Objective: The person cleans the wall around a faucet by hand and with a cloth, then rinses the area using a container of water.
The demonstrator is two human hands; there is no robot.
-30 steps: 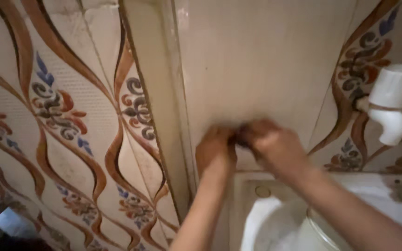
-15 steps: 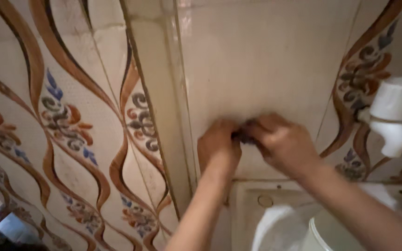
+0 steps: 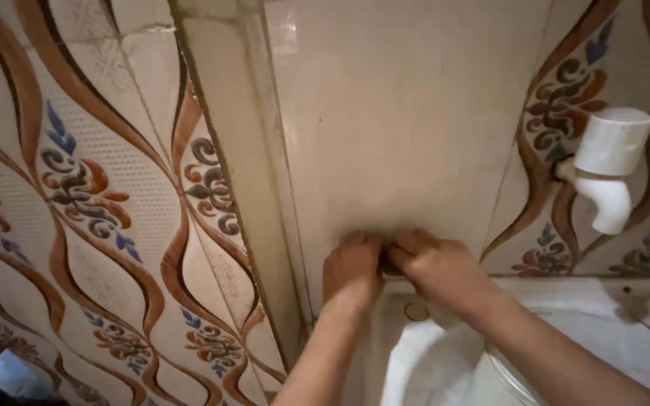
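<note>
Both my hands press a small dark scrubbing pad point(image 3: 387, 261) against the plain cream wall tile point(image 3: 400, 128) just above the sink's back edge. My left hand point(image 3: 351, 272) has its fingers curled on the pad's left side. My right hand point(image 3: 434, 267) covers the pad's right side with bent fingers. Most of the pad is hidden between the two hands.
A white basin point(image 3: 445, 353) lies below the hands, with a white round container rim point(image 3: 502, 376) inside it. A white plastic tap point(image 3: 611, 177) sticks out of the wall at the right. Patterned tiles point(image 3: 99, 188) cover the left wall beyond a corner strip point(image 3: 242, 173).
Both hands, with the pad, have slid down the plain tile to just above the sink's edge. The view has shifted a little.
</note>
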